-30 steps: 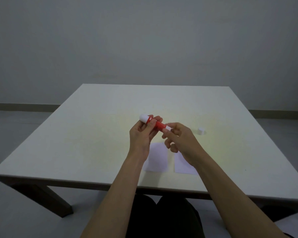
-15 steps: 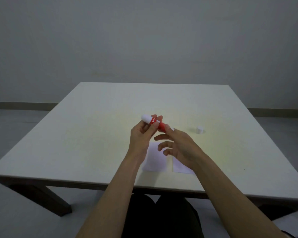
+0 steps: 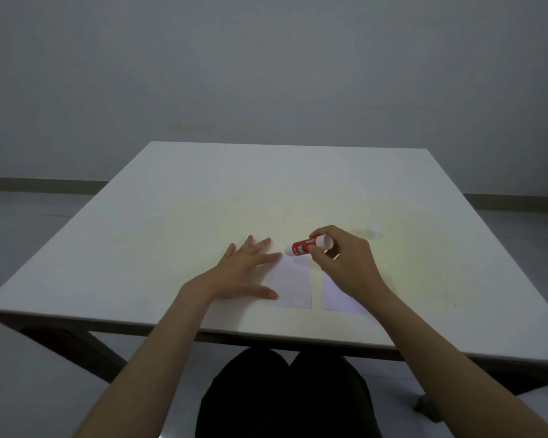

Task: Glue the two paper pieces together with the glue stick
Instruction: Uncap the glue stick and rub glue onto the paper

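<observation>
Two white paper pieces lie side by side near the table's front edge. The left paper piece (image 3: 293, 284) has my left hand (image 3: 246, 270) pressed flat on its left edge, fingers spread. The right paper piece (image 3: 337, 297) is partly hidden under my right hand (image 3: 342, 263). That hand grips the red glue stick (image 3: 307, 246), which is tilted with its white glue end pointing down-left, close to the far corner of the left paper. I cannot tell if the tip touches the paper.
The glue stick's small white cap (image 3: 373, 231) stands on the white table (image 3: 171, 232) to the right of my right hand. My dark-clothed lap shows below the table's front edge. A grey wall stands behind the table.
The glue stick has passed from my left hand to my right. My left hand dropped flat onto the left paper. The stick's tip came down toward that paper's far corner.
</observation>
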`<state>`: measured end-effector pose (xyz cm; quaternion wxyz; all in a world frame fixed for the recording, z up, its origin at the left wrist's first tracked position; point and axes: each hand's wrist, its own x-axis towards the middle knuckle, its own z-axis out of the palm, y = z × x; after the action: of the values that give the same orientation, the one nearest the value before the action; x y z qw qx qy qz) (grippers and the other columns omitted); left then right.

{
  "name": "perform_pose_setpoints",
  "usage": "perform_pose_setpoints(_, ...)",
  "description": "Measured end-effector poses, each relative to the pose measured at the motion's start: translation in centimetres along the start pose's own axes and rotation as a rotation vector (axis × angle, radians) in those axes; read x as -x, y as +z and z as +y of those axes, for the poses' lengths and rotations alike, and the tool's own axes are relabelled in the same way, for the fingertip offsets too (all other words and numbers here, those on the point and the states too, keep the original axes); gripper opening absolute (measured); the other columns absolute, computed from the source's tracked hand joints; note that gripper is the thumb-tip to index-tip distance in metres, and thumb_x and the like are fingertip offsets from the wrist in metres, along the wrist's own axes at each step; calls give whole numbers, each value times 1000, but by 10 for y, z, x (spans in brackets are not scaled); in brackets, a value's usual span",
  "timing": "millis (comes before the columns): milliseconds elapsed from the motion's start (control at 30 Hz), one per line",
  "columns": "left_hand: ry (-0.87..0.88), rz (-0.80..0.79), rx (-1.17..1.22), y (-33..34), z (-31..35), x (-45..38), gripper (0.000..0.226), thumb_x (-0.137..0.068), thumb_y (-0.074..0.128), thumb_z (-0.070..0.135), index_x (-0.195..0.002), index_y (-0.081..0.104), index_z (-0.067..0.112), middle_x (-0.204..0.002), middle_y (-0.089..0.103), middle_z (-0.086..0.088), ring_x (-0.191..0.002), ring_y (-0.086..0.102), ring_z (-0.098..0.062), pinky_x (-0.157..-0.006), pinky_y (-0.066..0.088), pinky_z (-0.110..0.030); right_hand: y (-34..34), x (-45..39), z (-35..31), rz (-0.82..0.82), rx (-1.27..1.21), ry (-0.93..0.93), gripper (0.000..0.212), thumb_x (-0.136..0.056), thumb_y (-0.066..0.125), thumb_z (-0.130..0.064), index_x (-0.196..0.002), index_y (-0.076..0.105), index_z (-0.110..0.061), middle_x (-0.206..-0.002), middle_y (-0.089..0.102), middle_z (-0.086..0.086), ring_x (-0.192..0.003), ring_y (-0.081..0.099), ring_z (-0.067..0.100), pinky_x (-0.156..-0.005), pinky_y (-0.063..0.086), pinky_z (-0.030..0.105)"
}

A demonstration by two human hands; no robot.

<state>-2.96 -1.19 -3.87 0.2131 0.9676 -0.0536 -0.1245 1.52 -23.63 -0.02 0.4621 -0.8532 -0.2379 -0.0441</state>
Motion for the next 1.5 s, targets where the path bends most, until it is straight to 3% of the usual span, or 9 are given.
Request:
perform_pose_setpoints(300,28,62,38,2,-5,-2,86,-68,69,61,-143,29,45,-160,-7,13,-146,-17,-13,-117,-10,-43,16,19,-14,-225,217,-301,14,-84,60,-27,-95,65,-19,-87,69,-5,-56,45,-6,-62,40,19)
perform_pose_setpoints(433,27,59,46,3,-7,-2,86,-68,70,59,-143,29,45,-160,-6,14,-146,-17,-12,-118,-11,-42,10,19,-16,-318,137,-303,15,-81,60,-28,-91,65,-18,-69,63,-9,-51,46,2,-56,40,14)
perform_pose_setpoints(533,13,49,43,4,-8,-4,88,-66,70,62,-142,28,46,-160,-7,14,-146,-17,-11,-117,-12,-40,5,1,-6,-240,43,-179,9,-79,65,-17,-88,68,-17,-53,49,-15,-47,43,4,-47,33,10)
perform_pose_setpoints(700,9,37,42,5,-9,-5,90,-64,68,66,-142,27,46,-160,-7,13,-146,-16,-10,-116,-14,-39,6,-6,7,-61,192,-122,16,-83,65,-16,-98,68,-10,-68,59,-8,-52,42,3,-52,31,10)
perform_pose_setpoints(833,11,51,63,7,-10,-5,89,-65,69,64,-142,27,47,-160,-6,14,-145,-17,-8,-116,-14,-38,18,26,-7,-225,196,-359,19,-83,65,-22,-101,66,-18,-82,60,-14,-66,47,-9,-60,34,1)
perform_pose_setpoints(933,12,52,64,7,-10,-5,88,-65,69,64,-142,28,47,-160,-5,13,-146,-16,-9,-117,-13,-40,14,23,-8,-306,183,-348,19,-83,63,-27,-101,67,-21,-76,51,-19,-62,50,-9,-56,34,5)
perform_pose_setpoints(1133,1,32,26,6,-11,-7,92,-62,66,69,-142,25,47,-160,-7,12,-145,-17,-10,-116,-14,-40,-1,6,4,-129,221,-205,18,-84,65,-21,-101,67,-13,-72,56,-10,-55,44,-5,-56,30,11)
perform_pose_setpoints(1300,6,57,56,9,-14,-6,92,-61,66,69,-141,26,49,-160,-4,14,-145,-17,-6,-115,-16,-36,-4,39,-4,-378,223,-358,28,-84,54,-38,-103,63,-20,-83,65,-9,-67,48,-15,-63,36,3)
perform_pose_setpoints(1500,8,35,72,6,-13,-5,91,-61,67,69,-141,27,49,-160,-3,14,-145,-17,-5,-115,-16,-36,-15,3,16,-109,240,-160,15,-83,65,-16,-97,69,-12,-79,67,-1,-58,54,7,-58,41,21)
